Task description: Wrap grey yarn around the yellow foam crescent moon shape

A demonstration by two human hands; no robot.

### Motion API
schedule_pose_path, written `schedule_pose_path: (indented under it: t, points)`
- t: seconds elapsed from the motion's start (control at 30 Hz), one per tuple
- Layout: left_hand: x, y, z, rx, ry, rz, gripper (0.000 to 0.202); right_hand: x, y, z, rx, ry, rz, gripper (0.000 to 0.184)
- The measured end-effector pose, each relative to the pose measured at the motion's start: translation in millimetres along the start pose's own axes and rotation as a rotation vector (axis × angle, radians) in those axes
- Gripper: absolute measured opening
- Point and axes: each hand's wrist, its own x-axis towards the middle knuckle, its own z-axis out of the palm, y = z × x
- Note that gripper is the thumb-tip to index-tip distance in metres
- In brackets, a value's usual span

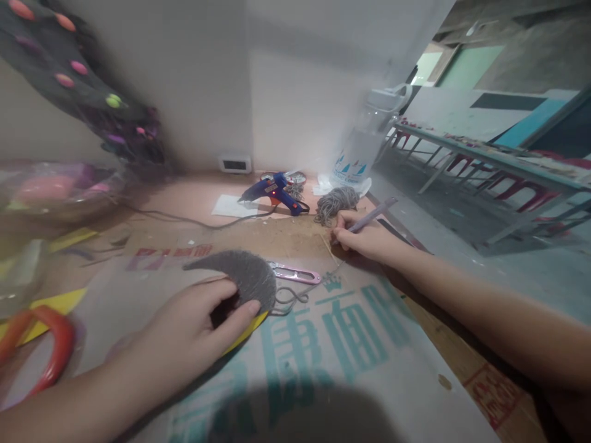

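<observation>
My left hand (184, 326) is closed on a grey crescent-shaped piece (252, 271), thumb on the near side and fingers curled at its inner edge. Yellow material (247, 332) shows beneath the crescent. Grey yarn (295, 296) runs in loops from the crescent's right side across the printed sheet. My right hand (357, 234) grips a greyish-purple pen (376, 212), its upper end sticking out to the upper right; the fingertips rest low by the board. A pink-handled cutter (298, 274) lies between the hands. Just behind my right hand sits a bundle of grey yarn (337, 203).
A blue glue gun (272, 192) with a lit red light lies on white paper (226, 207), its cord trailing left. A large bottle (357, 144) stands at the back right. Orange-handled scissors (60, 344) are at lower left, near plastic-wrapped items (55, 191).
</observation>
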Motion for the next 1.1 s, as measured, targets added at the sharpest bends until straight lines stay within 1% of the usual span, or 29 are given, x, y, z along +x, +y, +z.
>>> schedule_pose_path:
  t: [0.07,0.13,0.17,0.23,0.3,0.37,0.43,0.5,0.57,0.63,0.7,0.73,0.77,0.8,0.87,0.97,1.03,1.1]
  points:
    - [0.9,-0.3,0.8,0.061,-0.063,0.022,0.043,0.3,-1.2,0.6,0.047,-0.002,0.011,0.017]
    - [1.7,-0.6,1.3,0.08,-0.082,0.03,0.042,0.3,-6.8,-0.1,0.075,0.003,-0.001,0.018]
    - [2.0,-0.6,1.5,0.079,-0.084,0.035,0.042,0.2,-11.5,-1.0,0.061,0.005,-0.037,0.018]
    - [2.7,-0.1,1.6,0.091,-0.082,0.042,0.042,0.6,-24.5,-3.5,-0.042,0.006,-0.174,0.019]
    - [3.1,0.6,1.7,0.096,-0.056,0.056,0.042,2.0,-40.2,-4.5,-0.211,0.014,-0.337,0.016]
    - [3.1,1.1,1.8,0.091,-0.042,0.085,0.041,5.2,-55.5,-1.4,-0.389,0.009,-0.408,0.018]
    - [2.6,0.9,2.0,0.066,-0.018,0.095,0.04,9.9,-68.4,6.4,-0.533,-0.004,-0.471,0.018]
    - [1.9,-0.5,2.3,0.034,0.023,0.109,0.04,14.8,-79.0,16.7,-0.613,-0.027,-0.529,0.018]
    - [1.5,-3.2,2.2,-0.021,0.057,0.114,0.039,17.2,-89.1,26.6,-0.635,-0.034,-0.573,0.016]
    - [2.0,-6.5,1.1,-0.09,0.154,0.085,0.041,14.3,-99.7,35.0,-0.53,-0.016,-0.561,0.017]
    - [3.2,-9.0,-1.1,-0.18,0.254,0.06,0.039,4.5,-109.3,43.8,-0.315,-0.034,-0.522,0.023]
    - [4.0,-9.8,-2.5,-0.22,0.292,0.043,0.039,-2.6,-112.8,49.1,-0.203,-0.059,-0.5,0.031]
    - [4.8,-10.1,-3.9,-0.253,0.315,0.022,0.038,-10.5,-114.9,55.4,-0.083,-0.05,-0.473,0.035]
    - [5.5,-10.0,-5.1,-0.276,0.325,0.001,0.038,-18.7,-115.3,62.4,-0.019,-0.074,-0.47,0.033]
    - [6.5,-9.2,-6.7,-0.3,0.312,-0.025,0.038,-33.2,-111.3,77.4,0.052,-0.159,-0.438,0.025]
    - [6.8,-8.0,-5.9,-0.284,0.239,0.016,0.04,-45.2,-99.1,94.4,0.143,-0.184,-0.384,0.023]
    - [6.8,-7.9,-4.1,-0.258,0.202,0.033,0.041,-47.2,-92.7,98.6,0.21,-0.212,-0.395,0.022]
    - [7.1,-8.4,-2.6,-0.253,0.195,0.03,0.042,-47.3,-89.8,98.4,0.255,-0.231,-0.428,0.025]
